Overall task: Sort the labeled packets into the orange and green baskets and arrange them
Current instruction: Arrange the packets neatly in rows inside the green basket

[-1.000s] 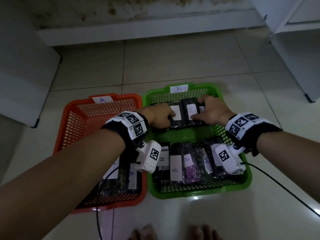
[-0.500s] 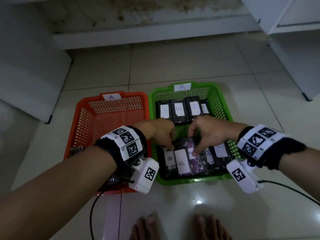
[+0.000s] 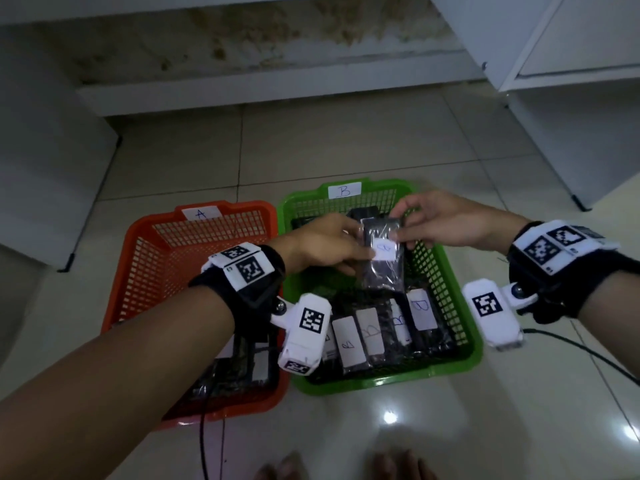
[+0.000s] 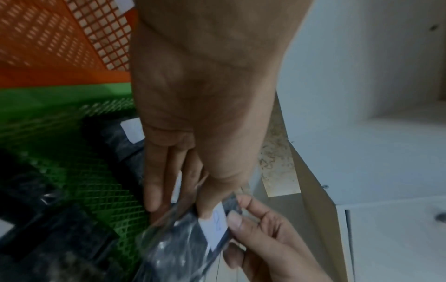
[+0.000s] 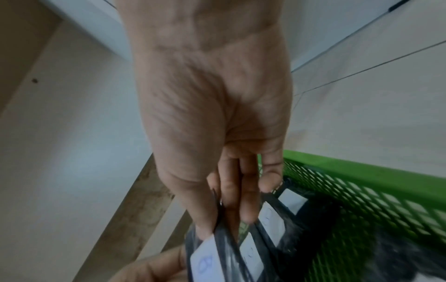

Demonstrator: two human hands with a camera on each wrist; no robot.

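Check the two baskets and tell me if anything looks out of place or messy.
Nothing looks damaged or spilled. The near row of packets in the green basket lies uneven, some tilted and overlapping. One packet is lifted above that basket, held by both the left hand and right hand. The orange basket holds its packets only at the near end.

The floor (image 3: 339,143) is laid with large, glossy, pale beige tiles split by thin dark grout lines, and small bright spots of light reflect off it near the bottom. Along the far side runs a wall (image 3: 263,46) mottled with brown stains, with a white ledge (image 3: 263,88) at its foot. A white cabinet (image 3: 568,39) with a panelled door stands at the right, another white unit (image 3: 45,174) stands at the left, and the whole room is dimly lit.
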